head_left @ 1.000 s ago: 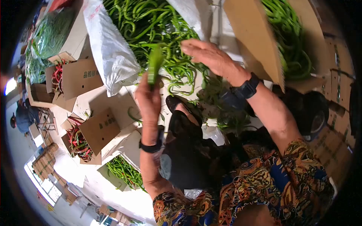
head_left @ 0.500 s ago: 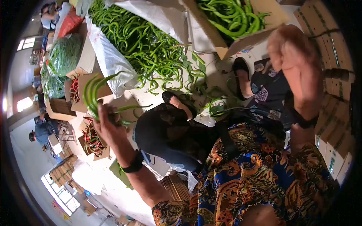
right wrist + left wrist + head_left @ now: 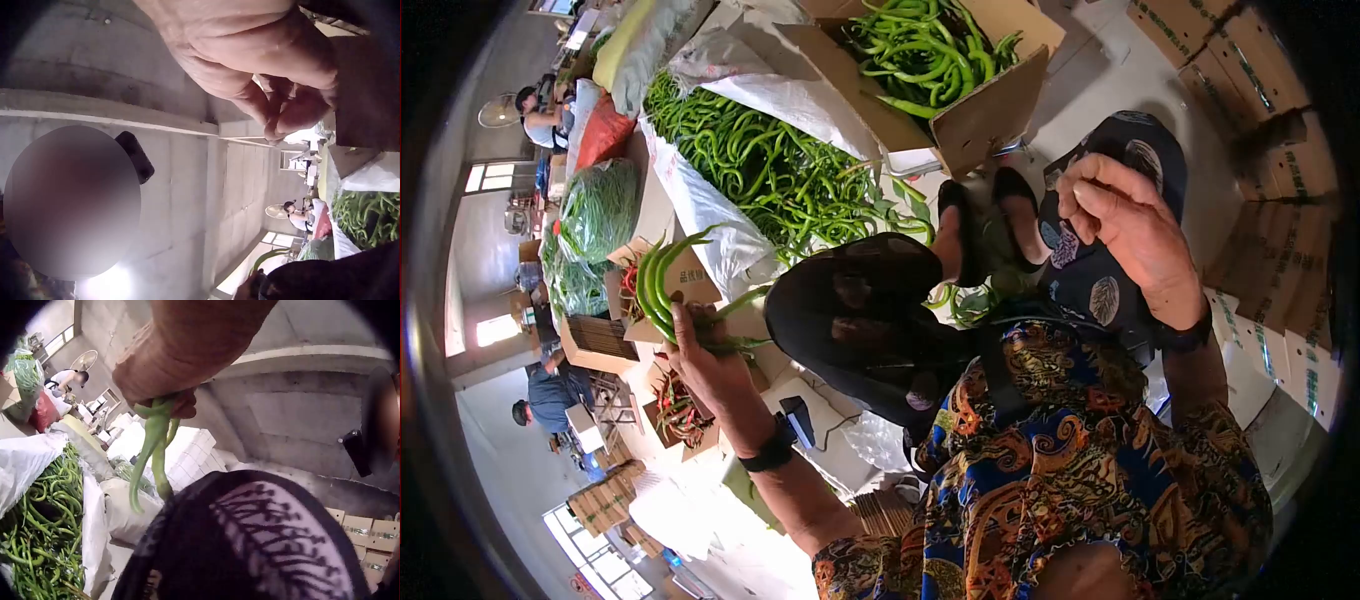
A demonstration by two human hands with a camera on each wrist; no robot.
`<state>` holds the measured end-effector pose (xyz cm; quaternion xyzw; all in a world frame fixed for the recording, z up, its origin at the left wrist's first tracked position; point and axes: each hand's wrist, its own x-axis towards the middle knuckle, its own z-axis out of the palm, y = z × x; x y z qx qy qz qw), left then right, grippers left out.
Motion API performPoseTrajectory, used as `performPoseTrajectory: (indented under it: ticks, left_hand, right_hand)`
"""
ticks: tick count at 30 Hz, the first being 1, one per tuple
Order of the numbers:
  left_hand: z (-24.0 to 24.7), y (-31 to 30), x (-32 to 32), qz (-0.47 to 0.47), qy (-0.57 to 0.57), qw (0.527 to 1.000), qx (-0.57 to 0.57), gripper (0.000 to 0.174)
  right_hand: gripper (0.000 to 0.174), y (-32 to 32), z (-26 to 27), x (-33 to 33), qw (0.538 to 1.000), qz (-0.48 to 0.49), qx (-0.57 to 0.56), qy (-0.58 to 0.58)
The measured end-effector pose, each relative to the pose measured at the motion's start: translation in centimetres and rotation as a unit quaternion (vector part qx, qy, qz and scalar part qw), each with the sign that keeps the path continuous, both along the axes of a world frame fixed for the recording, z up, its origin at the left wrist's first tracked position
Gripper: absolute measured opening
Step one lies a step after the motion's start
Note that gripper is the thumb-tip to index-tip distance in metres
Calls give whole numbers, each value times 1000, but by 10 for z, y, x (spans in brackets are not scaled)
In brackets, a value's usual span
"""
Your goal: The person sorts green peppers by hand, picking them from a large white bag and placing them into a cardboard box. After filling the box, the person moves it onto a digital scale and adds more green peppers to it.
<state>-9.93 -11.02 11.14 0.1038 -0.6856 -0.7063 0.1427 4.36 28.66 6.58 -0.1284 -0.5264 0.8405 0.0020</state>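
In the head view my left hand [image 3: 712, 372] grips several long green chili peppers [image 3: 662, 285], their curved ends standing up past the fingers. The left wrist view shows pepper ends [image 3: 153, 440] hanging below the curled fingers. My right hand [image 3: 1135, 228] is raised over the right leg, its fingers loosely bent, and nothing shows between them. The right wrist view has this hand [image 3: 262, 62] with thumb and fingertips close together. Ahead of me, loose green chilies [image 3: 750, 165] spill from a white woven sack [image 3: 700, 205]. Beside it stands a cardboard box [image 3: 992, 135] holding more green chilies [image 3: 930, 55].
Open cartons with red chilies [image 3: 680, 405] stand beyond my left hand. Bagged greens [image 3: 598, 215] and a red sack [image 3: 605, 130] lie farther left. Stacked cartons [image 3: 1270, 245] line the right side. Two people are in the background.
The left hand has gone from above the chili heap out to the left, carrying the peppers. My right hand has moved right, away from the heap, and is lower than half a second ago. The view has shifted.
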Motion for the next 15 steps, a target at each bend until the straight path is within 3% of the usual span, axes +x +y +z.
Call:
performPoseTrajectory:
  ticks: [3, 8, 11, 12, 15]
  left_hand:
    - [-2, -12, 10, 9, -5, 992, -126, 30]
    - [32, -12, 18, 6, 44, 994, -100, 33]
    - [56, -16, 16, -153, 92, 983, 31, 30]
    - [65, 12, 21, -76, 82, 991, 79, 29]
    - [68, 38, 27, -256, 70, 946, 188, 39]
  right_hand:
    - [23, 2, -20, 1, 1000, -5, -17, 9]
    - [22, -4, -12, 9, 999, 19, -42, -19]
    - [19, -12, -7, 5, 998, 34, -55, -15]
    - [19, -16, -3, 3, 998, 36, -50, -24]
    - [18, -31, 6, -5, 998, 54, -37, -23]
